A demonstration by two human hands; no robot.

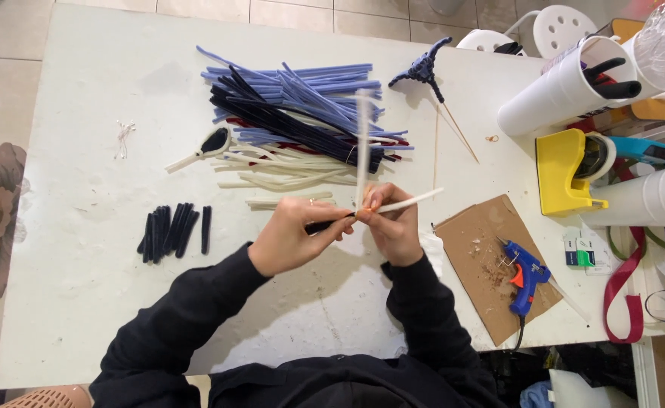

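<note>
White work table over pale floor tiles, seen from above; craft clutter along the right edge. Both hands meet at table centre. Left hand is pinched shut on a short dark pipe cleaner piece, its end pointing toward the right hand. Right hand is closed on a white pipe cleaner, bent so that one leg stands upward, blurred, and the other slants off to the right. The two pieces touch between the fingertips. Just beyond the hands lies a heap of blue, dark and white pipe cleaners; a row of short dark cut pieces lies to the left, well apart. A blue glue gun rests on a cardboard sheet to the right. Judgement: the join goes best with the dark piece kept still and the pinch close to the crossing, so the white wire turns tight and does not slip.
</note>
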